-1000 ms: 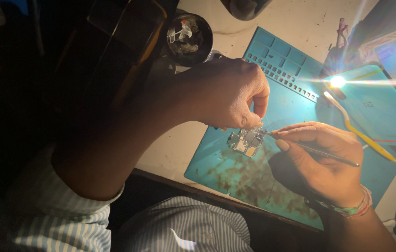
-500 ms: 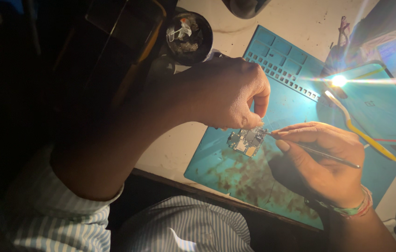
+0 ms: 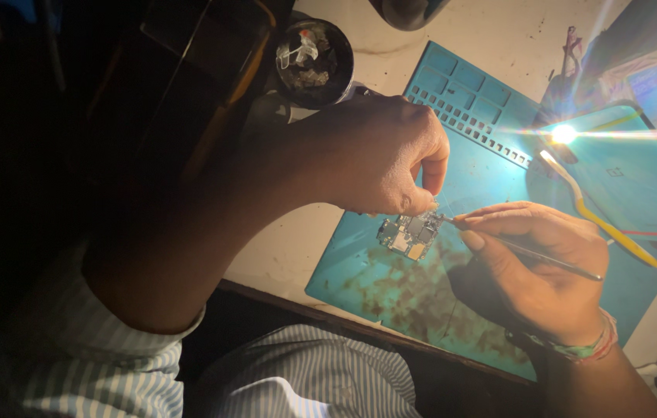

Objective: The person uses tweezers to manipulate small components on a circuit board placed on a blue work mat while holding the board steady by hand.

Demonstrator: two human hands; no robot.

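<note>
Your left hand (image 3: 375, 159) pinches the small, light, fragile circuit board (image 3: 409, 234) by its edge; your right hand (image 3: 537, 267) is closed on a thin probe (image 3: 530, 251)

Pale worktop (image 3: 499, 31) (stained), harsh lamp glare (image 3: 563, 134), surroundings apparently dark.

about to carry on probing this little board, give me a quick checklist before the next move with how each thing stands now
1. Circuit board lies on the teal work mat: ok.
2. Left hand pinches down at the board's upper edge to steady it: ok.
3. Right hand grips the thin metal probe like a pen, tip at the board's right edge: ok.
4. Exact point the tip touches: cannot tell, fingers hide it.
5. Lighting: not ok, lamp glare flares over the mat and the board sits in shadow.
6. Yellow pry tool lies apart from the hands: ok.
</note>
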